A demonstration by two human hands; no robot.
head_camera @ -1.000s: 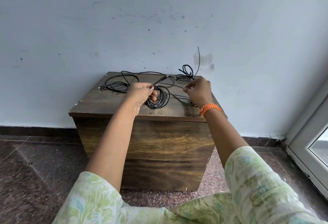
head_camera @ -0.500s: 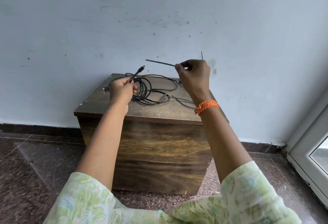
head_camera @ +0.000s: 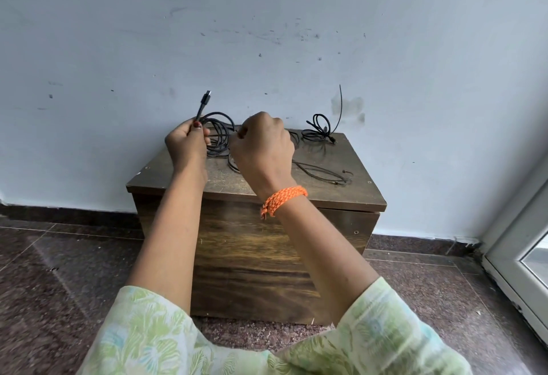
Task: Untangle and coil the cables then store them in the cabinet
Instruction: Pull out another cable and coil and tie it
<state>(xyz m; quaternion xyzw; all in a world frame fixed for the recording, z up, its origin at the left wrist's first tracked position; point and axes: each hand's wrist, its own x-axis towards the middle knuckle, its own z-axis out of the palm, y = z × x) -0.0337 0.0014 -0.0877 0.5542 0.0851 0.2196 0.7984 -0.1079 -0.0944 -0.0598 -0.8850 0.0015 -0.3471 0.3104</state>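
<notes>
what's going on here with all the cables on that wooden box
A person is coiling a black cable over a wooden cabinet. The left hand grips the coil with its plug end sticking up, and the right hand pinches the strand feeding into it. A small tangled cable sits at the back right of the top, and a loose thin cable lies near the right edge.

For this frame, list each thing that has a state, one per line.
Left hand: grips the coil, plug end sticking up.
Right hand: fingers curled, pinching a strand of the same cable.
Coil: partly wound, held above the cabinet top.
Small cable: loosely bundled at the back right, untouched.
Thin cable: lying loose on the top.
Cabinet: closed.
</notes>
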